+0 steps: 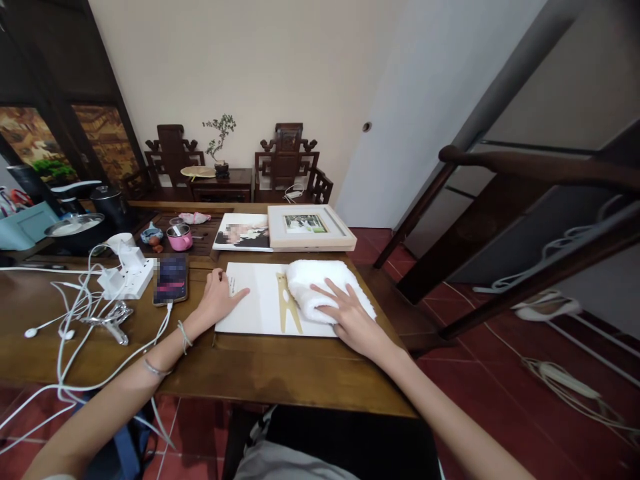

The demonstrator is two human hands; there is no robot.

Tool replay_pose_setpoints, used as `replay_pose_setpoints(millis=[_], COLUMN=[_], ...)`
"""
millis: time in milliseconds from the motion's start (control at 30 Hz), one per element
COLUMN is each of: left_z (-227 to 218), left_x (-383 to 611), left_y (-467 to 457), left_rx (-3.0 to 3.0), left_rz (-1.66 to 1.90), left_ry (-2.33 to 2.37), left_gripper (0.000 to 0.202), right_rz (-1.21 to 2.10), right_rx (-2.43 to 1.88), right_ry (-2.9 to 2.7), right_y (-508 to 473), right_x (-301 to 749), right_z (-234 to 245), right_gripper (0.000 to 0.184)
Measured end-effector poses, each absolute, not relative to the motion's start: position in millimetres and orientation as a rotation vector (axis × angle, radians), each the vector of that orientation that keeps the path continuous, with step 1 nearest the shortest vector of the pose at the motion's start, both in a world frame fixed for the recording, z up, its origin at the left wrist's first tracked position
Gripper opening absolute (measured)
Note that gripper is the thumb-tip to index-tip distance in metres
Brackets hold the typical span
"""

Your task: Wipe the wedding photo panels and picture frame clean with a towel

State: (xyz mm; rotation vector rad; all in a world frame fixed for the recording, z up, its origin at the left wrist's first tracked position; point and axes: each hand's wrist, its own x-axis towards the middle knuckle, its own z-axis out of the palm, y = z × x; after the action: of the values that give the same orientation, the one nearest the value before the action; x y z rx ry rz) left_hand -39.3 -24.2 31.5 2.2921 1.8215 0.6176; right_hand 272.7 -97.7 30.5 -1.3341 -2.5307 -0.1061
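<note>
A white board (260, 303) lies flat on the wooden table (280, 373) in front of me, with a tan clothespin-shaped figure (287, 303) on it. My left hand (217, 297) rests on the board's left edge, fingers stretched out flat. A folded white towel (320, 283) lies on the board's right part. My right hand (350, 317) lies on the towel's near side, fingers spread and pressing on it.
Behind the board lie a framed photo (310, 228) and a photo print (244, 233). To the left are a phone (171, 280), a white power strip (127, 279), tangled white cables (75, 320), a pink cup (179, 238) and a pan (75, 227). The table edge drops off at right.
</note>
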Motion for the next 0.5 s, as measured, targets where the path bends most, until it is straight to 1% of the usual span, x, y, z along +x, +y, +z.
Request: replay_pose_setpoints(millis=[167,233,333,400,500], left_z=[21.2,18.6,17.4,18.1,19.3], left_x=[-33.7,-32.8,-31.9,-31.2,-30.0], left_y=[-20.6,-18.0,-16.4,-17.3,-19.6], left_rx=[2.355,2.451,2.538,2.537,2.518], left_rz=[0.670,0.715,0.604,0.500,0.445], left_ry=[1.706,1.558,1.382,1.363,1.399], left_gripper=[0.067,0.061,0.051,0.053,0.057], right_rz=[-0.041,0.008,0.071,0.084,0.058], right_rx=[-1.388,-1.413,-1.410,-1.401,-1.422], right_ry=[-2.521,-2.522,-2.568,-2.586,-2.574], right_y=[-98.3,-91.2,-70.5,-53.5,-35.7], right_x=[276.6,278.7,279.8,278.9,276.3], right_z=[35.2,39.1,45.3,47.6,46.8], right_gripper=[0.064,0.066,0.070,0.071,0.069])
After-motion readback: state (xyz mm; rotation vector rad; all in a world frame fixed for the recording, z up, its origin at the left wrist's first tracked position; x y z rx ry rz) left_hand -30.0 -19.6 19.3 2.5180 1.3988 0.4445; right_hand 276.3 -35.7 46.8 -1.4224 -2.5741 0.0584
